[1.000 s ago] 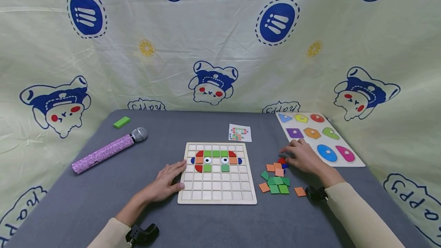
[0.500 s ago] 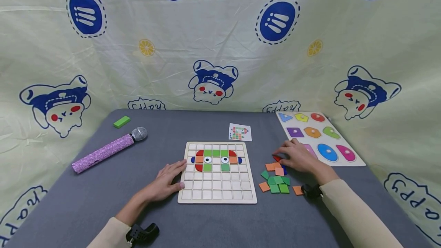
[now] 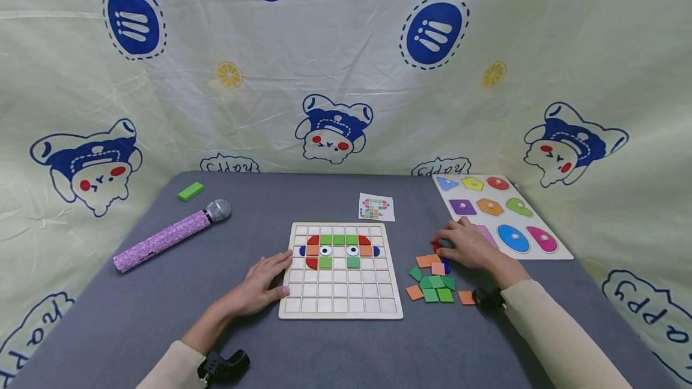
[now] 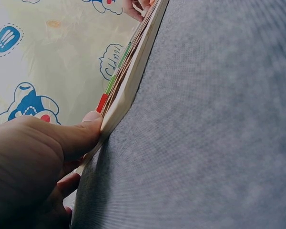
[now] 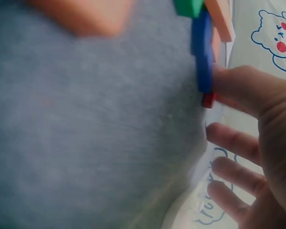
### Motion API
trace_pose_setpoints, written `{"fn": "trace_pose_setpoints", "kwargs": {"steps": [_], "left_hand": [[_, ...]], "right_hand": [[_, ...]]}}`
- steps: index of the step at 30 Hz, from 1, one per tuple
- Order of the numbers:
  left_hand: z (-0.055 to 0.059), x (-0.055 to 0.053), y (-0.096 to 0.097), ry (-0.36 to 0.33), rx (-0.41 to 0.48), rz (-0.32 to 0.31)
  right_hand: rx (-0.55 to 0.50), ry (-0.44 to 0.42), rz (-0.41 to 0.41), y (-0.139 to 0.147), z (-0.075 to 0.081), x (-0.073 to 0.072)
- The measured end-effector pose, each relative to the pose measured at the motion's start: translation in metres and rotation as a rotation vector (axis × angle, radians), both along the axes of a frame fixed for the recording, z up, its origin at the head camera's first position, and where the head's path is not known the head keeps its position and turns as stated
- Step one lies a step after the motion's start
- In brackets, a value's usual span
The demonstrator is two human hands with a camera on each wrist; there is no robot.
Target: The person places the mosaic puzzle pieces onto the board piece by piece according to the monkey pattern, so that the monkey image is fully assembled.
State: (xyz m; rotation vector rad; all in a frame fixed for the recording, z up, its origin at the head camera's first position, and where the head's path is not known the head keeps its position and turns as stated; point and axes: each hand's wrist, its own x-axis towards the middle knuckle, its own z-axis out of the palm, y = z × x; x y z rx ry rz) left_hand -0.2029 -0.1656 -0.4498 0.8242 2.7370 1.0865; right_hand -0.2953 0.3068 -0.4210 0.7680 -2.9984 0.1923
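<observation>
Head view: a grid board (image 3: 339,290) lies flat on the grey tabletop (image 3: 335,353), in front of the person and between the two hands. Its upper part carries flat pieces: a row of red, green, green, green and red; below that blue, orange, two eye pieces (image 3: 325,251), orange and blue; below that red and green on the left and one green on the right.

Left hand (image 3: 259,287): fingers extended, grasping nothing, tips and thumb in contact with the board's left edge. The left wrist view confirms the thumb against the rim.

Right hand (image 3: 467,245): thumb and index finger pinch a red piece (image 3: 436,247), located at the far end of the loose pile, right of the board. The right wrist view shows the red piece just beside the thumb tip, with a blue piece (image 5: 203,52) near; the other three fingers are spread apart from it.

The pile comprises orange pieces (image 3: 427,261), green pieces (image 3: 435,283) and blue, partly covered. A separate orange piece (image 3: 466,298) lies near the right wrist device (image 3: 489,299).

Beyond the board lies a printed pattern card (image 3: 376,206). A shape puzzle (image 3: 483,195) occupies the far right corner, partly behind the right hand. At far left: a glittery purple microphone (image 3: 167,239) and a green block (image 3: 191,191), apart from each other.
</observation>
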Motion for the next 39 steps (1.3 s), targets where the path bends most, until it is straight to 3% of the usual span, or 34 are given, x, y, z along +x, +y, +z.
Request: {"fn": "trace_pose_setpoints", "kwargs": {"steps": [12,29,39], "left_hand": [[0.0,0.0,0.0,-0.004,0.0,-0.006],[-0.001,-0.001,-0.001,-0.007,-0.002,0.001],[-0.001,-0.001,-0.001,0.0,0.008,0.0]], "right_hand": [[-0.022,-0.025,-0.054,0.01,0.001,-0.001],[0.021,0.026,0.043,0.002,-0.001,-0.002],[-0.034,0.004,0.033,-0.002,0.0,-0.002]]}}
